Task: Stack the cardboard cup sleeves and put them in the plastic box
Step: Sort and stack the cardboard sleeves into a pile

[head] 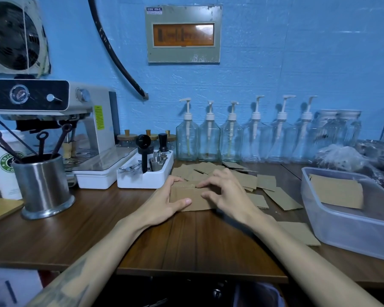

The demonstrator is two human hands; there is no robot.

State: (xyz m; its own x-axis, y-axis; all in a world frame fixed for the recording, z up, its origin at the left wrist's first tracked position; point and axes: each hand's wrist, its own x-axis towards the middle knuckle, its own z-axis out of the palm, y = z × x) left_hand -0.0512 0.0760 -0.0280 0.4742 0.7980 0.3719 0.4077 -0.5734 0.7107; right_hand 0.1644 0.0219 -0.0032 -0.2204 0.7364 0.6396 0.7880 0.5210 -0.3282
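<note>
A small stack of flat brown cardboard cup sleeves (pixel 192 197) lies on the wooden table in front of me. My left hand (pixel 164 201) grips its left end, thumb on top and fingers round the far edge. My right hand (pixel 222 193) rests on its right end with curled fingertips pressing the top. Several loose sleeves (pixel 266 185) lie scattered behind and to the right. The clear plastic box (pixel 341 224) stands at the right with a pile of sleeves (pixel 337 191) inside.
A white tray of barista tools (pixel 144 176) sits just left of the stack. A steel cup of utensils (pixel 43 187) and an espresso machine (pixel 53 120) stand at the left. Glass pump bottles (pixel 231 134) line the back wall.
</note>
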